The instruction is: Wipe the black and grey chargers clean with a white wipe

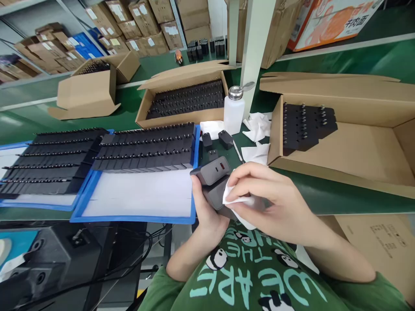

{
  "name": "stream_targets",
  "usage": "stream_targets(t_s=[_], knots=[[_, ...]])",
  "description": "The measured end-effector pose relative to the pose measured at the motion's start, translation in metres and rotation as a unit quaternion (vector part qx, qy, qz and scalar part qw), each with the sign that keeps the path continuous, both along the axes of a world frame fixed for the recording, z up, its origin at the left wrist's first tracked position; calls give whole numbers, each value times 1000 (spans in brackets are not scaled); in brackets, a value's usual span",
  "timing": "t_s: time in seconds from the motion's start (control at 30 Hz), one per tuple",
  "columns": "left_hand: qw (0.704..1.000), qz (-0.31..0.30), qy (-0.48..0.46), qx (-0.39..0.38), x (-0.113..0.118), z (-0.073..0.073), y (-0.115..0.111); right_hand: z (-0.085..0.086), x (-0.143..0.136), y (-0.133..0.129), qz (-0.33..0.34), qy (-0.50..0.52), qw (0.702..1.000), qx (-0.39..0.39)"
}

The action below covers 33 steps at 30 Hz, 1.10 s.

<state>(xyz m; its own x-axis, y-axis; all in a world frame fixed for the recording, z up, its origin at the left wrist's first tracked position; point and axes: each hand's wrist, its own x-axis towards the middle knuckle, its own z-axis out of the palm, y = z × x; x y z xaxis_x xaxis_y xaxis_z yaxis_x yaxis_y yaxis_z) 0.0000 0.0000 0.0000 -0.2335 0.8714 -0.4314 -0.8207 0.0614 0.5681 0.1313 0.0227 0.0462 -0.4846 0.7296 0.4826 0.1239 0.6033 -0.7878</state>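
Observation:
My left hand point(207, 220) is closed around a few black charger blocks stacked together. The upper charger point(212, 171) shows an end face with a dark slot and a red port; another charger point(215, 193) lies against it underneath. In the fingers of my right hand point(272, 201) is a folded white wipe point(238, 198), pressed onto the lower charger. Part of the stack is hidden behind the wipe and the right hand. Several loose black chargers point(226, 139) rest on the green bench just beyond, beside a white pump bottle point(234, 111) and crumpled white wipes point(258, 126).
Two blue-rimmed trays point(132, 218) on the left carry rows of black chargers with their prongs up. An open carton point(359, 142) at right holds several chargers at its left end. Another carton point(181, 119), full of chargers, stands behind the bottle. A white post point(257, 47) rises nearby.

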Motion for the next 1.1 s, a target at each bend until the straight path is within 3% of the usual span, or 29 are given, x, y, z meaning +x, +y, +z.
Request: stream_targets(t_s=[0.2,0.33,0.47,0.57,0.7,1.1], knots=[[999,-25,18,19,-4,-5,-4,-2,-2,5,-31,-14,994,-107],[998,-42,36,31,-4,-5,-5,-2,-1,4,-27,-3,992,-124],[999,-10,43,26,-3,-3,-5,-3,1,-1,-9,-7,997,-73],[999,9,23,25,-3,-1,-4,-8,6,-3,36,-5,999,19],[1000,-2,-6,15,-3,1,-3,-14,11,-5,28,-43,992,115],[1000,16,-20,-5,-4,-3,-3,-16,11,-11,15,-109,981,161]])
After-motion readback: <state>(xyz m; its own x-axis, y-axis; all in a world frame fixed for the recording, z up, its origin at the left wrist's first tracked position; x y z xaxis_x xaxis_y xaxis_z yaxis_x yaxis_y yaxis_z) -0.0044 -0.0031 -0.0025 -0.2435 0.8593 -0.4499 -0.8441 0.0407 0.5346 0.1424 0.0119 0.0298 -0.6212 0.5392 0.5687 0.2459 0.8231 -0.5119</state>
